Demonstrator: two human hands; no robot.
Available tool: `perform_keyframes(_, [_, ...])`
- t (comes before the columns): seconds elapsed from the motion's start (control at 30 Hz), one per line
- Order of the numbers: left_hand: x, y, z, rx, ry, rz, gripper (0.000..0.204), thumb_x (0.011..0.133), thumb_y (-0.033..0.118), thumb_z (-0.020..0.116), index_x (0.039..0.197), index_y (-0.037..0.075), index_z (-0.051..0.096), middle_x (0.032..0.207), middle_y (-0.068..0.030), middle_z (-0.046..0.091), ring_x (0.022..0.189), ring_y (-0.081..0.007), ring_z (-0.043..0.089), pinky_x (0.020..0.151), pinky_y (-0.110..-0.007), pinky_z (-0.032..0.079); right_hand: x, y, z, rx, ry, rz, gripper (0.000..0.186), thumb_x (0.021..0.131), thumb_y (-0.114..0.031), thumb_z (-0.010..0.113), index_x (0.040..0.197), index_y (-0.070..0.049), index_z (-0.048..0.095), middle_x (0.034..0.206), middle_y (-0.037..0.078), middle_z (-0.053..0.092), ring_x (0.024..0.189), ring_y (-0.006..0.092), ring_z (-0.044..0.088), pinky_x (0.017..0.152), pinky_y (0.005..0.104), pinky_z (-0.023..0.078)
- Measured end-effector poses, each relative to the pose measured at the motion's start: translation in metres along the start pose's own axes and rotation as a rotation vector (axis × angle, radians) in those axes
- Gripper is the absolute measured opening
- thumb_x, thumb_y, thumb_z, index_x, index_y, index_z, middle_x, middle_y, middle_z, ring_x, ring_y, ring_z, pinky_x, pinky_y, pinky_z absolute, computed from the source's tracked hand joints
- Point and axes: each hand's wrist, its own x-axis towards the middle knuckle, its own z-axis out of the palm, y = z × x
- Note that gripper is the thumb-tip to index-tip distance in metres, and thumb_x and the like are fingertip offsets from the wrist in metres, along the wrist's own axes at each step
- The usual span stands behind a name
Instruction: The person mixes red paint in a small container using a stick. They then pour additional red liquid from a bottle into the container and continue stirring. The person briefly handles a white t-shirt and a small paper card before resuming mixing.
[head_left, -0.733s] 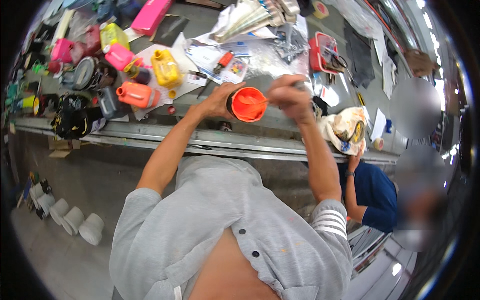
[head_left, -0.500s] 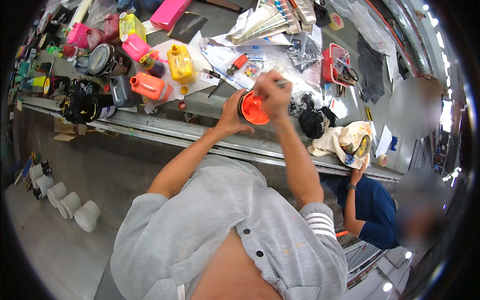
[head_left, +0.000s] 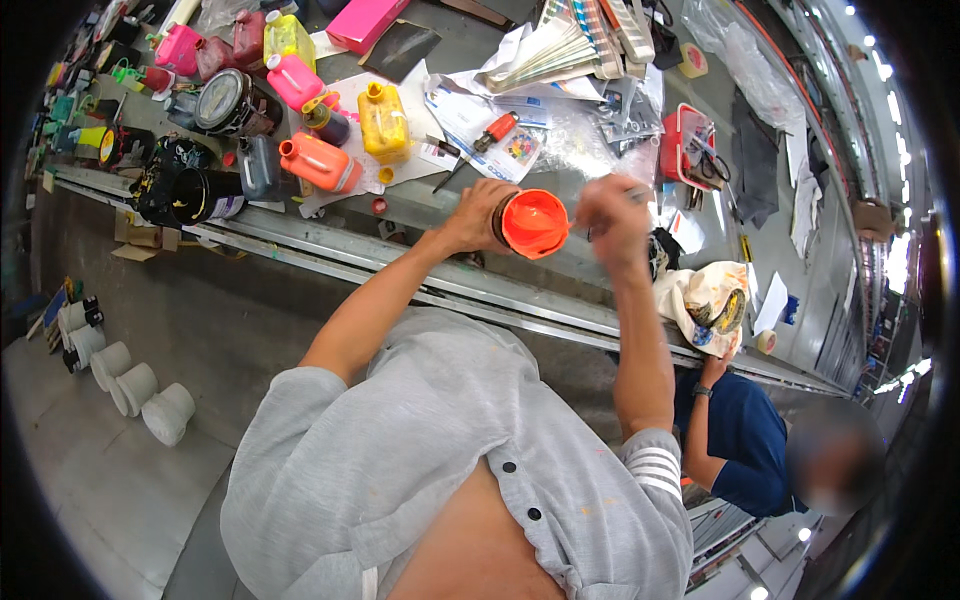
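My left hand is wrapped round the left side of a dark round tub. Bright orange paint coats its inside and rim, and the open mouth tilts up toward me. Just right of the tub is my right hand, smeared by motion, with its fingers closed. The short grey end of a stick-like tool sticks out above that fist; the rest is hidden or blurred. Beyond the tub, a red-handled screwdriver lies on papers.
Several paint jugs, among them an orange one and a yellow one, crowd the left. A red basket holds scissors. A fan of colour swatches lies at the back. A co-worker's hand touches a stained cloth at right.
My right hand has moved right, from over the tub's mouth to beside it, bringing the tool out. The tub now shows more of its orange inside. My view has shifted slightly.
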Motion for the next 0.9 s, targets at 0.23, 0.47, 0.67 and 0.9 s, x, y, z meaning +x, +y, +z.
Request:
perform_keyframes(0.23, [0.014, 0.006, -0.017, 0.004, -0.126, 0.040, 0.092, 0.048, 0.029, 0.089, 0.129, 0.016, 0.049, 0.126, -0.0064, 0.051, 0.119, -0.0298, 0.042, 0.095, -0.047, 0.033, 0.004, 0.036, 0.022, -0.355, -0.059, -0.215, 0.014, 0.077, -0.004, 0.063, 0.064, -0.003, 0.057, 0.057, 0.001, 0.053, 0.047, 0.0095, 0.045, 0.045, 0.0253, 0.036])
perform_keyframes(0.47, [0.037, -0.006, -0.021, -0.079, -0.303, 0.180, 0.085, 0.046, 0.024, 0.087, 0.124, 0.020, 0.055, 0.119, -0.0006, 0.057, 0.118, -0.0299, 0.043, 0.095, -0.048, 0.033, 0.030, 0.076, 0.024, -0.168, 0.105, -0.442, 0.022, 0.076, -0.005, 0.065, 0.060, -0.006, 0.050, 0.051, 0.004, 0.046, 0.045, 0.0146, 0.044, 0.044, 0.0285, 0.034])
perform_keyframes(0.67, [0.056, 0.011, -0.043, -0.026, -0.644, 0.116, 0.111, 0.043, 0.014, 0.089, 0.142, 0.018, 0.039, 0.135, -0.0080, 0.048, 0.133, -0.0290, 0.034, 0.106, -0.046, 0.030, 0.017, -0.002, 0.001, -0.273, -0.642, -0.008, 0.031, 0.065, -0.008, 0.076, 0.054, -0.003, 0.047, 0.053, 0.000, 0.047, 0.051, 0.0115, 0.045, 0.051, 0.0276, 0.037])
perform_keyframes(0.9, [-0.026, 0.001, 0.012, -0.235, 0.128, 0.060, 0.122, 0.045, 0.028, 0.093, 0.145, 0.007, 0.027, 0.145, -0.0143, 0.037, 0.134, -0.0321, 0.035, 0.109, -0.047, 0.026, 0.026, 0.004, 0.005, 0.266, -0.119, -0.278, 0.020, 0.078, -0.004, 0.063, 0.062, -0.005, 0.051, 0.056, 0.006, 0.050, 0.047, 0.0150, 0.046, 0.045, 0.0297, 0.036])
